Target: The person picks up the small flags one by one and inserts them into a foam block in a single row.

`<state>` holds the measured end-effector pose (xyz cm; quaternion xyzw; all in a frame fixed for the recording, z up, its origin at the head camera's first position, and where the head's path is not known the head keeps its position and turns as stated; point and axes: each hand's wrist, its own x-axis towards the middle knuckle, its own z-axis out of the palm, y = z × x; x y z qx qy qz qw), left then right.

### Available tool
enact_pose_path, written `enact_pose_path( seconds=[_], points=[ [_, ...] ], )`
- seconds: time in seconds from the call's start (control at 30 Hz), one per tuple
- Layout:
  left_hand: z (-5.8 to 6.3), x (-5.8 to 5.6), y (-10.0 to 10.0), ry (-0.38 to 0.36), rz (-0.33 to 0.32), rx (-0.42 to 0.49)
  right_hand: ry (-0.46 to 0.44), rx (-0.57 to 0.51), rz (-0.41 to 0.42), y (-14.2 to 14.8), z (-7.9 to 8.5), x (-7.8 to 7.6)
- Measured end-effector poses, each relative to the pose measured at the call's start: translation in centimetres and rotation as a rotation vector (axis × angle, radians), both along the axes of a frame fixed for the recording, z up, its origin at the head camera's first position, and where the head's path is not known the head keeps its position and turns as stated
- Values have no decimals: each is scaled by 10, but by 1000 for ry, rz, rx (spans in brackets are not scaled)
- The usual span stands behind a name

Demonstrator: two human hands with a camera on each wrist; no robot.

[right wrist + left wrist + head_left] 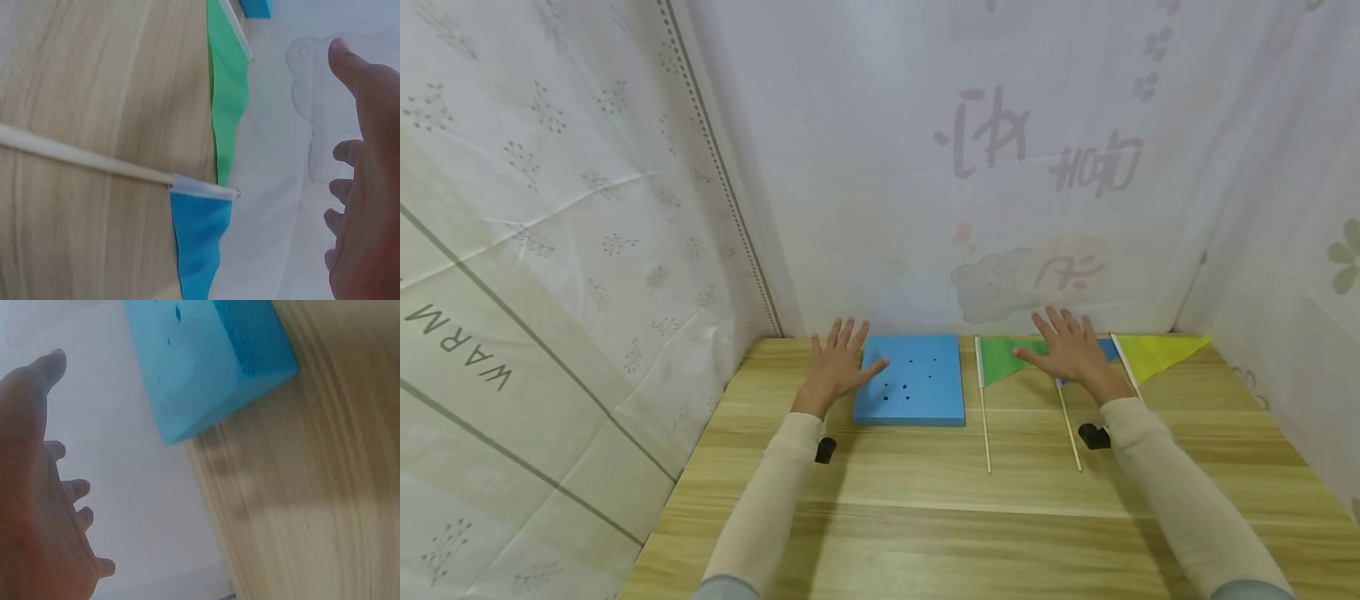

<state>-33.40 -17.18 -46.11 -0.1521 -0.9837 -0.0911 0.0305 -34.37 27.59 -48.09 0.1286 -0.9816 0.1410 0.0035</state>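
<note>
My left hand (837,368) is spread above the left edge of a blue foam block (934,400) with several small dark holes in its top. In the left wrist view that hand (44,487) hovers apart from the block (200,369), holding nothing. My right hand (1070,352), fingers spread, hangs over the blue pennant flag (1107,348) and hides much of it. To its left lies a green flag (1003,358), to its right a yellow one (1157,354). Seen from the right wrist, the hand (372,175) stays clear of the blue flag (200,234) and the green flag (229,94).
The flags' thin wooden sticks (987,433) point toward the front of the wooden table (940,533). Pale printed cloth (880,208) hangs behind the table's back edge, with more on both sides. A black wrist piece (825,451) shows beside my left sleeve.
</note>
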Motion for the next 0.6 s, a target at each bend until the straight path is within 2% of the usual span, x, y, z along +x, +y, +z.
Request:
enact_pose_path(
  seconds=[0.23,0.43,0.6],
  points=[
    [-10,13,8,11,-25,-1,36,6,23,-18,-5,14],
    [-29,28,15,22,-80,-7,76,-31,42,-35,-13,30],
    [-44,40,22,-7,-106,16,71,-100,21,-51,-23,45]
  ],
)
